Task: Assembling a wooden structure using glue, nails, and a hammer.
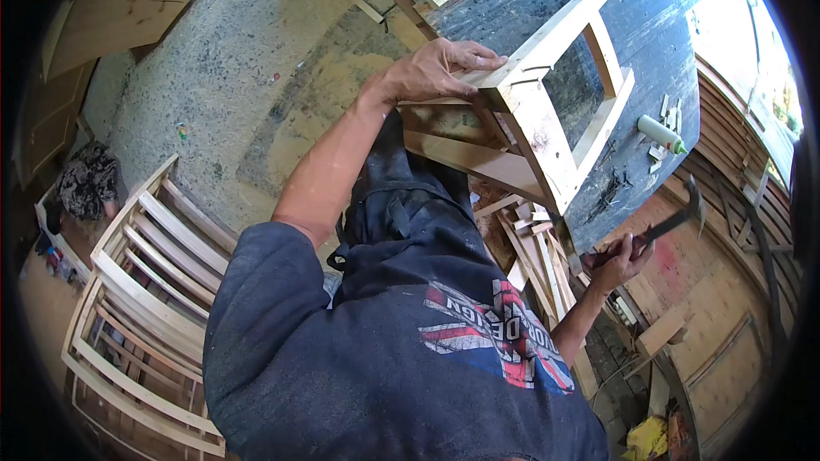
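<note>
Hammer point(672, 223) clear of the wood, wooden frame point(541, 130) joined but bare

And there it sits at the near edge of the black-topped desk point(653, 21), rails and end boards meeting round an open middle: on this look, the main assembly appears done. Left hand point(436, 69) has its fingers over the near corner, grasping it. Out to the side, right hand point(618, 267) has its fingers clenched around the hammer's handle, the head well apart from the frame. What's left? The wood is bare, no coating showing, and whether those joints are fully fastened, you can't tell from up here. A white glue bottle point(659, 132) lies near small wood offcuts point(672, 113), touched by neither hand.
</note>
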A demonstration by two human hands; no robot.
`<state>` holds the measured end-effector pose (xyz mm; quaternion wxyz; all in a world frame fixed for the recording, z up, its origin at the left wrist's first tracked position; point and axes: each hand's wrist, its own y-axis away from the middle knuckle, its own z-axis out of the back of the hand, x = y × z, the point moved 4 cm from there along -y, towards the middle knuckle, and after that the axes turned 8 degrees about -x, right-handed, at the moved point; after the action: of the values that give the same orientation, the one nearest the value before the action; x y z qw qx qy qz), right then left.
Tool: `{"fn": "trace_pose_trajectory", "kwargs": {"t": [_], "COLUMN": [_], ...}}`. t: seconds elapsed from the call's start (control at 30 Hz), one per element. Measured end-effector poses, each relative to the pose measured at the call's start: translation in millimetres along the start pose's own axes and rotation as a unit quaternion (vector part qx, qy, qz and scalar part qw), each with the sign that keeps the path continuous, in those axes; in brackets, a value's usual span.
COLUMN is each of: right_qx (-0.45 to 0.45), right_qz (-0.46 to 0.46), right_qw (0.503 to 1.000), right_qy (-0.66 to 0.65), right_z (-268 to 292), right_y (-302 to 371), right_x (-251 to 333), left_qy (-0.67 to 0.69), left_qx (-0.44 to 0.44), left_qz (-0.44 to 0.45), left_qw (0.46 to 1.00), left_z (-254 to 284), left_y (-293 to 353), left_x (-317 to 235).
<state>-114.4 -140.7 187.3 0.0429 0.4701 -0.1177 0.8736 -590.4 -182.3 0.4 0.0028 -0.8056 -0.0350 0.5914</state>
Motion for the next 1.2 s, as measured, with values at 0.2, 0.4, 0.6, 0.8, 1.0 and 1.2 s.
{"fn": "trace_pose_trajectory", "kwargs": {"t": [0.2, 0.4, 0.6, 0.8, 1.0, 1.2], "right_qx": [0.129, 0.205, 0.358, -0.038, 0.360, 0.093], "right_qz": [0.077, 0.050, -0.064, 0.120, 0.127, 0.127], "right_qw": [0.989, 0.977, 0.931, 0.950, 0.911, 0.949], "right_qy": [-0.005, 0.011, 0.020, -0.285, 0.155, -0.275], "right_z": [-81, -116, -123, -87, -151, -102], "right_y": [28, 57, 69, 35, 78, 33], "right_x": [90, 140, 150, 216, 186, 227], "left_qy": [0.011, 0.023, 0.006, 0.043, 0.047, 0.033], "left_qx": [0.009, 0.006, 0.008, 0.007, 0.018, 0.011], "left_qz": [-0.011, 0.014, 0.026, 0.034, 0.006, 0.015], "left_qw": [1.000, 1.000, 1.000, 0.998, 0.999, 0.999], "left_z": [0, -4, -4, -2, -7, -9], "left_y": [0, 3, 2, 3, 2, 3], "left_x": [-1, -7, -4, 1, 1, 3]}}
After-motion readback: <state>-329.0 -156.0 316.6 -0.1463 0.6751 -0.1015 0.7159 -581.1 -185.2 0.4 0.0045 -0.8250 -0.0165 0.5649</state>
